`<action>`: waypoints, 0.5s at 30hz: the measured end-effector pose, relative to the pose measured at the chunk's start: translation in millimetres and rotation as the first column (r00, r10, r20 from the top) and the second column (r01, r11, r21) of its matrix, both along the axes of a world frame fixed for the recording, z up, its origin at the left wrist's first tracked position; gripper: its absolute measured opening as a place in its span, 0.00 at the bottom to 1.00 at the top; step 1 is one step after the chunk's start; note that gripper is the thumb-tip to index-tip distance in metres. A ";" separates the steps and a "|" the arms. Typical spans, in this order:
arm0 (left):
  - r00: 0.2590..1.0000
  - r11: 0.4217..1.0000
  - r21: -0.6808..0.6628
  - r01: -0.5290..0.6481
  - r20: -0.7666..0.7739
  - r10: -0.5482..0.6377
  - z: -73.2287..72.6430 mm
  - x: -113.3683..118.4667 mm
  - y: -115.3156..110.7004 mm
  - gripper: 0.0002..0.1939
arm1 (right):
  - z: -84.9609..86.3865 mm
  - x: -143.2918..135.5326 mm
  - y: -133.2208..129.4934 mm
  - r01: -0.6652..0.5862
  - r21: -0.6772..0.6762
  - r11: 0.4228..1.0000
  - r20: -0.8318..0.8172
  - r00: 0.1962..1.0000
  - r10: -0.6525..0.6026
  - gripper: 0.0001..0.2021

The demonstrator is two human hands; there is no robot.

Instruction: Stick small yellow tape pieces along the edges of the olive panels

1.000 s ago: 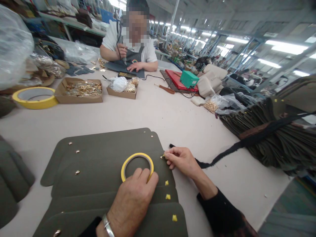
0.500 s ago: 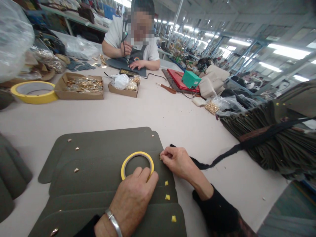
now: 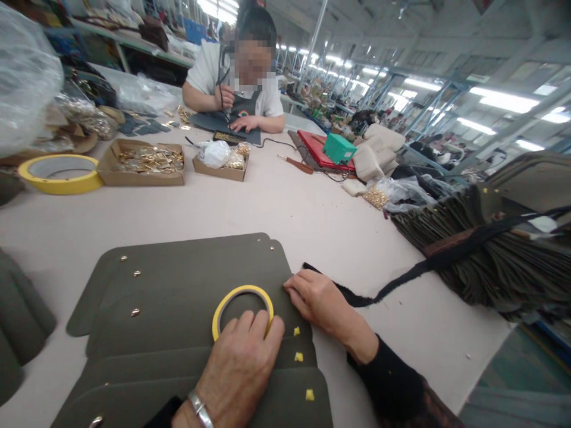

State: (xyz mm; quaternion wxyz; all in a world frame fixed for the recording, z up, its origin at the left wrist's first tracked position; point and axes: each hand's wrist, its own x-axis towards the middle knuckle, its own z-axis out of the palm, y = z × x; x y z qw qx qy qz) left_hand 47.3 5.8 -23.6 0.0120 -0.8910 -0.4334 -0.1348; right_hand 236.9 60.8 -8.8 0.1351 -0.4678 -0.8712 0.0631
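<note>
Several dark green panels (image 3: 178, 267) lie overlapped on the table, with small gold studs near their left side and yellow tape pieces (image 3: 298, 356) along the right edge. My left hand (image 3: 243, 362), with a metal bracelet at the wrist, is closed on a yellow tape roll (image 3: 217, 312) over the panels. At the panels' right edge, my right hand (image 3: 323, 303) has its fingers pressed together; anything under the fingertips is hidden. A black strap (image 3: 401, 282) runs behind my right hand.
Across the table (image 3: 232, 208) a person works with a handheld tool. Two cardboard trays (image 3: 154, 180) (image 3: 220, 172) and a large yellow tape roll (image 3: 66, 185) stand at the back left. A strapped stack of green panels (image 3: 482, 249) sits at the right.
The tape roll in my left hand has shifted slightly left and down. My right fingertips have come down flatter on the panel edge, and the yellow bit beneath them no longer shows.
</note>
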 end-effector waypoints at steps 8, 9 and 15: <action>1.000 0.999 0.046 0.022 0.022 -0.023 1.9 -2.8 5.0 0.06 | 21.9 -17.0 18.0 0.258 -0.235 0.937 0.074 0.966 -0.248 0.10; 0.998 0.997 0.066 0.032 0.043 -0.035 3.8 -4.3 5.7 0.05 | 22.6 -15.6 16.2 0.273 -0.262 0.926 0.034 0.961 -0.274 0.09; 0.955 0.987 0.131 0.095 0.268 -0.128 12.5 -11.6 10.5 0.06 | 24.2 0.1 -6.3 0.104 -0.555 0.825 -0.157 0.961 -0.226 0.05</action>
